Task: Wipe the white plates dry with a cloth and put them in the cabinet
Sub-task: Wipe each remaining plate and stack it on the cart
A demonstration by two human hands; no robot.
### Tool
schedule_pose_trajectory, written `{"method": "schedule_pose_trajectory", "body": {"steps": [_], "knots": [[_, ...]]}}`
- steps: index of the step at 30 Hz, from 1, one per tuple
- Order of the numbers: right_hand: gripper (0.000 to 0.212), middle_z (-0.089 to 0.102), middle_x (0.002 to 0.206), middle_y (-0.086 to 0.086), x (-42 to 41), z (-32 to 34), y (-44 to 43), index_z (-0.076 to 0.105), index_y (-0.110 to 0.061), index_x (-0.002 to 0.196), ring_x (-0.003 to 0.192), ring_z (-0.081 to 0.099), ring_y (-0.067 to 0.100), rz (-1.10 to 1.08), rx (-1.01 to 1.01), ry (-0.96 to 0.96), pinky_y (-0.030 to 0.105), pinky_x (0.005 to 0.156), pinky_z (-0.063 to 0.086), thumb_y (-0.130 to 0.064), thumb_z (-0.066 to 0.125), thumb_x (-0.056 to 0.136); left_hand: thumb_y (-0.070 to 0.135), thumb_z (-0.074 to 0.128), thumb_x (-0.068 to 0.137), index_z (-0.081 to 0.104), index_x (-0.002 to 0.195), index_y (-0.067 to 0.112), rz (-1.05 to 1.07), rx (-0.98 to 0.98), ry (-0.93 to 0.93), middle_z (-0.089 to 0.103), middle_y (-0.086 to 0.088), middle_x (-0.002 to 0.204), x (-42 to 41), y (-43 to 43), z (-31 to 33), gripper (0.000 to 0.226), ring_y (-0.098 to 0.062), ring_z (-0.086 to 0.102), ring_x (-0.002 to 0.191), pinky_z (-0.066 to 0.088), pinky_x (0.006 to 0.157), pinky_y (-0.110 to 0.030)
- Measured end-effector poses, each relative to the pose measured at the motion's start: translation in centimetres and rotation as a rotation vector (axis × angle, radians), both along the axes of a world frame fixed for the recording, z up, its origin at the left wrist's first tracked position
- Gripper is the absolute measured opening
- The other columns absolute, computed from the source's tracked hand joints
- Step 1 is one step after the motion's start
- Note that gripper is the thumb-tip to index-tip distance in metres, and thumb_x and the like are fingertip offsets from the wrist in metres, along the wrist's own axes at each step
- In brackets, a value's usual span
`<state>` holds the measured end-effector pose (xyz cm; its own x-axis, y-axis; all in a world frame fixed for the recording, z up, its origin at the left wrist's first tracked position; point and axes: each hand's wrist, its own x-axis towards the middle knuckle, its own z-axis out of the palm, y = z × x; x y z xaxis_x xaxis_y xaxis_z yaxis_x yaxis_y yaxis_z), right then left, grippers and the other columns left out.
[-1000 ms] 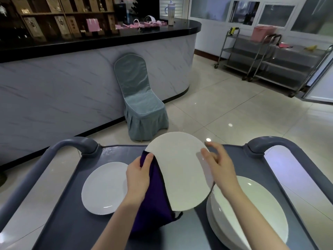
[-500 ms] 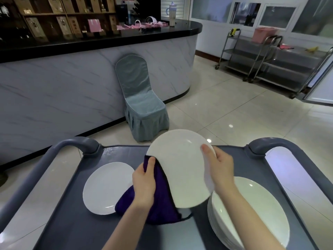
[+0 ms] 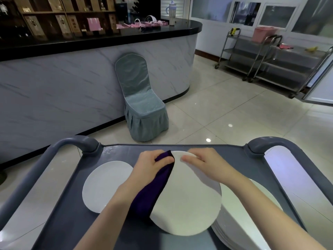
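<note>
Now left fingers (image 3: 153,156) clutch soft purple cloth (image 3: 153,192); right fingers (image 3: 191,159) grip smooth round plate (image 3: 185,204).

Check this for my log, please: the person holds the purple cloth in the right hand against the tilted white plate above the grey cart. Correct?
No, the head view shows the purple cloth in the left hand, pressed against the white plate above the grey cart; the right hand grips the plate's far rim.
</note>
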<state>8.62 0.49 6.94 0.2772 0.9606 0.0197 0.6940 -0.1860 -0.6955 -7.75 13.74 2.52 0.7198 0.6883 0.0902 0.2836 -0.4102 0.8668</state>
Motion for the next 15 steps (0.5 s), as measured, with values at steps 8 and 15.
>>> {"method": "schedule_pose_trajectory", "body": {"steps": [8,15], "knots": [[0.051,0.032,0.053,-0.015,-2.2,-3.3,0.3,0.038,-0.020,0.050,0.055,0.030,0.011,-0.769,0.474,0.646,0.024,0.057,0.029,-0.026,0.063,0.094,0.039,0.058,0.097,0.063,0.076,0.004,0.646,-0.600,-0.272,0.063,-0.008,0.072,-0.2,-2.8,-3.0,0.041,-0.020,0.054,0.068,0.045,0.065,-0.034],[0.016,0.068,0.085,-0.016,-6.3,-6.8,-0.4,0.061,-0.033,0.095,0.083,0.064,0.008,-0.913,0.442,0.641,0.012,0.061,0.043,-0.039,0.048,0.102,0.034,0.060,0.097,0.063,0.080,0.004,0.774,-0.778,-0.353,0.064,-0.005,0.075,0.1,-3.7,-3.2,0.034,-0.021,0.058,0.072,0.050,0.068,-0.035]]}}
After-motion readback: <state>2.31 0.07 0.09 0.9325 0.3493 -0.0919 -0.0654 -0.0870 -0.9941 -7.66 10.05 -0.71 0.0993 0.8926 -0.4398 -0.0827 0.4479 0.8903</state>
